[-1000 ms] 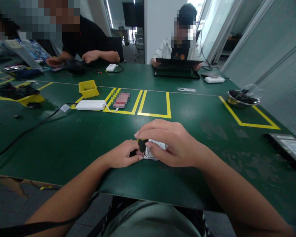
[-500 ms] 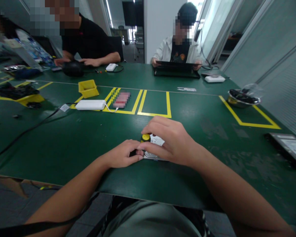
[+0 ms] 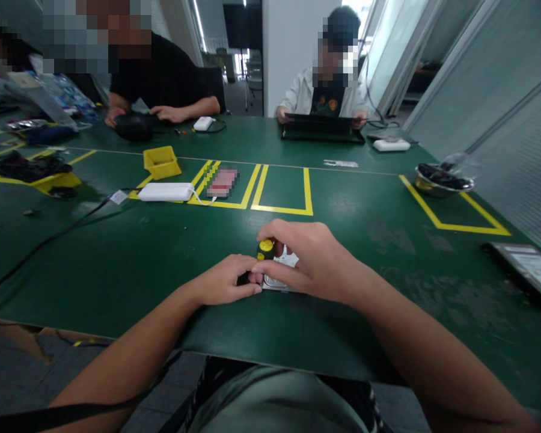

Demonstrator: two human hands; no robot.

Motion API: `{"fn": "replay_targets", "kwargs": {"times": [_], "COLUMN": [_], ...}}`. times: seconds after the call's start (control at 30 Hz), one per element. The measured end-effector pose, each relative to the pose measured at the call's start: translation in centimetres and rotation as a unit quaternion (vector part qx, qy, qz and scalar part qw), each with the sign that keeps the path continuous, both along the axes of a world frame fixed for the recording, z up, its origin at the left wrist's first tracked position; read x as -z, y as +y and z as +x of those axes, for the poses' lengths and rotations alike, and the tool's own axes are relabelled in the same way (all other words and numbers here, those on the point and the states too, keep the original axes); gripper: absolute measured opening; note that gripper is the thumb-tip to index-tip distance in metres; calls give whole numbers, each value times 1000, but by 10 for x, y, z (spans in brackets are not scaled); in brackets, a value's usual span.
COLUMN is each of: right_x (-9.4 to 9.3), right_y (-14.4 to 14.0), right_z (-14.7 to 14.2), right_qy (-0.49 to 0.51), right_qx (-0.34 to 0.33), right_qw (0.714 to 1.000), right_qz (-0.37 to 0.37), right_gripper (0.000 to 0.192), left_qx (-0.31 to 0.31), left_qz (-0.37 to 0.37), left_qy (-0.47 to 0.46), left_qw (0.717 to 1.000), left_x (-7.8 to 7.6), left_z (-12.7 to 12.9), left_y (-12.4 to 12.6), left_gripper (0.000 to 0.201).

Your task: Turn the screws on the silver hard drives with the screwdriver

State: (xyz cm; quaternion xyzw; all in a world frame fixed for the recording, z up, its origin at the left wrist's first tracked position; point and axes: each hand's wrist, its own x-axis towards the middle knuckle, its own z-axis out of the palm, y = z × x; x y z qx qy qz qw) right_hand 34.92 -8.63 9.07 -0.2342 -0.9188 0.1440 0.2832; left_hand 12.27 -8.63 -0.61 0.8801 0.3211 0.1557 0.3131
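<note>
Right hand (image 3: pixel 318 261) pinches a stubby screwdriver (image 3: pixel 265 249), yellow-capped, black-gripped, upright on a flat silvery metal drive (image 3: pixel 283 272). Left hand (image 3: pixel 225 281), fingers curled, steadies the drive's edge on the matte green tabletop (image 3: pixel 117 258).

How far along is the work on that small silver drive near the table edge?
Mid-step, as far as the view shows. The silver drive lies flat on the green table, pinned at its near-left corner by the left hand. The right hand holds the yellow-capped screwdriver upright over it. Nothing removed lies beside the drive, so opening it looks not yet done; hands hide the screws.
</note>
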Motion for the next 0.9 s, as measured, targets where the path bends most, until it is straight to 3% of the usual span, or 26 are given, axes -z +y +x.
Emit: {"fn": "replay_targets", "kwargs": {"times": [0.17,0.33,0.47,0.67,0.8,0.9], "right_x": [-12,-35,-35,6,43,64], "right_y": [-2,-6,0,8,7,7], "right_z": [10,34,52,67,72,77], "right_qy": [35,19,-47,-171,-249,-259], "right_qx": [31,183,304,431,462,471], "right_qw": [998,975,938,878,847,840], "right_qz": [50,122,160,118,84,77], "right_gripper": [20,21,21,18,13,12], "left_qx": [-2,4,6,-5,-15,-25], "left_qz": [-3,-12,-15,-9,-6,-9], "left_qy": [-17,-9,-10,3,13,22], "left_qw": [1000,1000,1000,1000,1000,999], "left_x": [0,-1,-2,-2,-1,0], "left_z": [-1,-2,-1,0,1,2], "left_y": [-1,-1,-2,-4,-4,-3], "left_gripper": [12,9,9,10,13,14]}}
